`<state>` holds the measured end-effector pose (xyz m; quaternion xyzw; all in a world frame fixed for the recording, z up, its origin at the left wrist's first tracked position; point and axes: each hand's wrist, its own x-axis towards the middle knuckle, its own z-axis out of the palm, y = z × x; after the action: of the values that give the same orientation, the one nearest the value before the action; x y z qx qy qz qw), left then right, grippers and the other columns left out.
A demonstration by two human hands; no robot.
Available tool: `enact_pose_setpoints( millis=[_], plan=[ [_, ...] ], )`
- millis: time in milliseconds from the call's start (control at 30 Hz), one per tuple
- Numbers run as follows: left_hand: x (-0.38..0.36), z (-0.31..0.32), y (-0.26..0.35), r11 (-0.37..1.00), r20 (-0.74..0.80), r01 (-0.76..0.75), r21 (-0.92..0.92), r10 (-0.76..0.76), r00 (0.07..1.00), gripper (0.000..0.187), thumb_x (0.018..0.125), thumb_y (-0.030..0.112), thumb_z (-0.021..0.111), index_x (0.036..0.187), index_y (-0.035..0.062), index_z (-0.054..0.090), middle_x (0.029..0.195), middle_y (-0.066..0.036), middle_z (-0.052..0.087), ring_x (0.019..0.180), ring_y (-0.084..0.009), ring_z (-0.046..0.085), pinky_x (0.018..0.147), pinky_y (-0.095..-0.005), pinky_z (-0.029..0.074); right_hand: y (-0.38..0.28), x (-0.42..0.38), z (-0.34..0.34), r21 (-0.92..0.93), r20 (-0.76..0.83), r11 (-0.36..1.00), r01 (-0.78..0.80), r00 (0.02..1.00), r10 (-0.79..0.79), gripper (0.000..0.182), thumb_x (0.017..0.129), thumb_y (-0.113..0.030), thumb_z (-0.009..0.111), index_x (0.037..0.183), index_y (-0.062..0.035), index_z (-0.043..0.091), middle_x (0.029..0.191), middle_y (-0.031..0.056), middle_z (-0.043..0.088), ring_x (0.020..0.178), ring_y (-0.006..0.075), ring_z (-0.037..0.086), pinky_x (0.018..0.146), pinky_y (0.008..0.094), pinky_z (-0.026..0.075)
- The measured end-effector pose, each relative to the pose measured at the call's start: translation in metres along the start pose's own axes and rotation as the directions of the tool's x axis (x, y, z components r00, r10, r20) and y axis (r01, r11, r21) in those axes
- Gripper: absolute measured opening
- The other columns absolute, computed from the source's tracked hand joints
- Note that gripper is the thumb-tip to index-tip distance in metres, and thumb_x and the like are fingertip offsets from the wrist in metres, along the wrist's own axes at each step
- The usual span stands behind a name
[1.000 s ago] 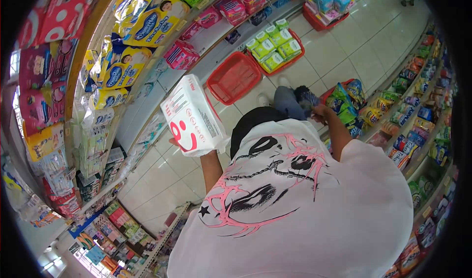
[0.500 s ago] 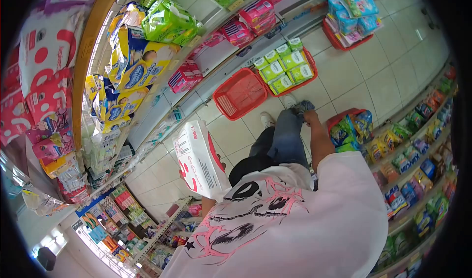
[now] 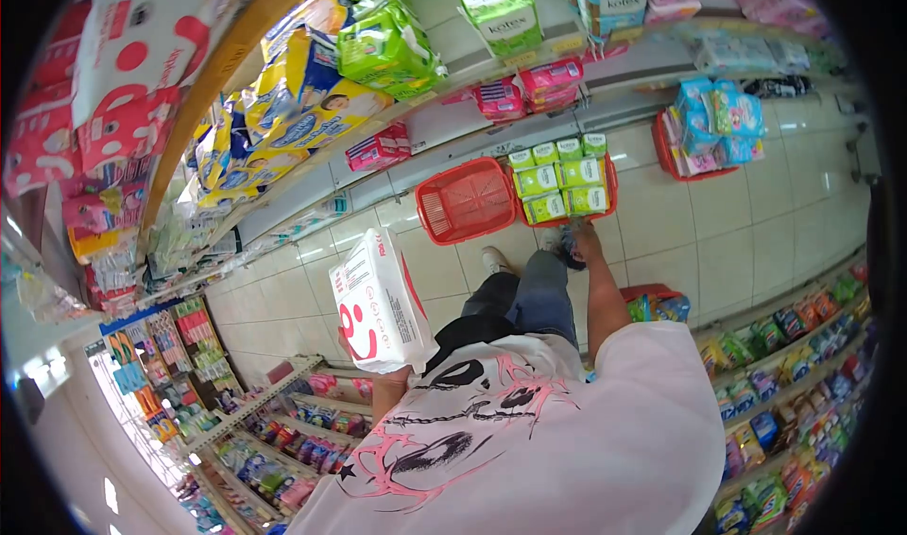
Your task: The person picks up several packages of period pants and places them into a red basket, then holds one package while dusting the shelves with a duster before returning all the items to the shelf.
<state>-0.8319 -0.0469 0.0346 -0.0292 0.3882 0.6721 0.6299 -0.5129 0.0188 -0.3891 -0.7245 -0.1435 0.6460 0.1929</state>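
Observation:
My left hand [image 3: 389,380] is wrapped round the lower side of a white plastic-wrapped pack [image 3: 383,303] with red curved print. It holds the pack upright in front of my shirt, and most of the fingers are hidden behind it. My right hand [image 3: 588,244] is stretched forward and closed on a grey, crumpled cloth [image 3: 571,240]. That cloth hangs by my shoe, close to the near edge of a red basket [image 3: 612,195] filled with green-and-white Kotex packs [image 3: 557,176].
An empty-looking red basket [image 3: 465,202] stands left of the filled one. Another red basket [image 3: 667,147] carries blue packs. Diaper packs [image 3: 293,119] fill the left shelf. Pouches line the right shelf [image 3: 803,365]. A low basket [image 3: 652,294] lies beside my right arm.
The view has turned, bringing more of the front shelf in. My right hand with the cloth has come nearer the basket of green packs. My left hand still holds the white pack.

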Motion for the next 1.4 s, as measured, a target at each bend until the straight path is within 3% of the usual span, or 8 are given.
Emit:
enact_pose_setpoints(
  millis=[133,233,367,500,667,1133,1267,1400],
  plan=[
    [0.009,0.007,-0.004,0.997,0.017,-0.065,-0.042,0.066,0.998,0.065,0.082,0.053,0.049,0.129,0.0085,0.046,0.123,-0.013,0.055,0.109,-0.0301,0.055,0.092,-0.0471,0.044,0.044,0.030,-0.001,-0.212,0.146,0.960,0.183,0.977,-0.154,0.040,0.083,-0.033,0.056,0.116,-0.0098,0.053,0.098,0.0079,0.058,0.077,0.0224,0.063,0.062,0.0383,0.052],
    [0.018,0.013,-0.010,0.990,0.056,-0.112,-0.089,0.117,0.992,0.065,0.083,0.052,0.049,0.130,0.0076,0.045,0.124,-0.014,0.054,0.110,-0.0306,0.055,0.094,-0.0477,0.044,-0.027,-0.035,-0.001,-0.182,0.156,0.983,-0.015,0.987,0.044,0.041,0.083,-0.030,0.055,0.118,-0.0097,0.054,0.105,0.0075,0.059,0.075,0.0214,0.064,0.059,0.0354,0.051],
    [0.025,0.013,-0.012,0.971,0.073,-0.140,0.193,0.128,0.989,0.061,0.081,0.039,0.051,0.127,-0.0006,0.045,0.120,-0.018,0.056,0.108,-0.0294,0.057,0.093,-0.0428,0.046,-0.128,-0.134,0.005,-0.097,0.436,0.968,0.231,0.884,-0.167,0.064,0.086,-0.050,0.055,0.133,-0.0092,0.042,0.119,0.0111,0.055,0.097,0.0222,0.059,0.078,0.0358,0.050],
    [0.043,0.032,-0.021,0.885,0.275,-0.250,0.392,0.146,0.950,0.064,0.080,0.025,0.054,0.134,-0.0017,0.034,0.125,-0.018,0.049,0.111,-0.0263,0.053,0.095,-0.0364,0.044,-0.233,-0.279,0.022,0.244,0.781,0.888,0.390,0.463,-0.418,0.078,0.086,-0.058,0.053,0.142,-0.0098,0.028,0.130,0.0115,0.047,0.110,0.0234,0.052,0.091,0.0378,0.045],
    [0.046,0.111,-0.014,0.633,0.327,-0.381,0.674,0.206,0.922,0.063,0.082,0.014,0.066,0.133,-0.0014,0.034,0.118,-0.014,0.053,0.105,-0.0200,0.054,0.090,-0.0305,0.045,-0.296,-0.376,0.042,0.276,0.534,0.560,0.781,0.360,-0.765,0.070,0.078,-0.016,0.074,0.134,-0.0001,0.035,0.121,0.0123,0.054,0.108,0.0159,0.052,0.092,0.0319,0.043],
    [0.043,0.170,0.024,0.732,0.623,-0.548,0.404,0.218,0.751,0.077,0.074,0.022,0.078,0.134,0.0004,0.035,0.122,-0.015,0.053,0.111,-0.0213,0.053,0.093,-0.0344,0.045,-0.335,-0.425,0.037,0.363,0.375,0.295,0.884,0.151,-0.915,0.060,0.072,-0.012,0.078,0.121,0.0032,0.047,0.110,0.0139,0.061,0.098,0.0182,0.060,0.084,0.0311,0.049],
    [0.036,0.165,0.017,0.344,0.532,-0.736,0.583,0.523,0.666,0.079,0.079,0.031,0.072,0.139,0.0031,0.030,0.138,-0.015,0.037,0.124,-0.0268,0.041,0.098,-0.0371,0.038,-0.335,-0.458,0.048,0.110,0.147,0.187,0.976,0.170,-0.974,0.063,0.071,-0.017,0.079,0.122,0.0031,0.047,0.111,0.0172,0.061,0.102,0.0207,0.059,0.089,0.0351,0.046],
    [0.041,0.157,0.009,0.833,0.568,-0.526,0.171,0.353,0.744,0.074,0.082,0.028,0.069,0.139,0.0039,0.029,0.136,-0.014,0.040,0.126,-0.0281,0.039,0.102,-0.0429,0.037,-0.321,-0.484,0.057,-0.121,0.442,-0.285,0.951,-0.206,-0.873,0.071,0.069,-0.023,0.080,0.128,-0.0027,0.046,0.122,0.0149,0.056,0.111,0.0278,0.055,0.095,0.0393,0.042]
  ],
)
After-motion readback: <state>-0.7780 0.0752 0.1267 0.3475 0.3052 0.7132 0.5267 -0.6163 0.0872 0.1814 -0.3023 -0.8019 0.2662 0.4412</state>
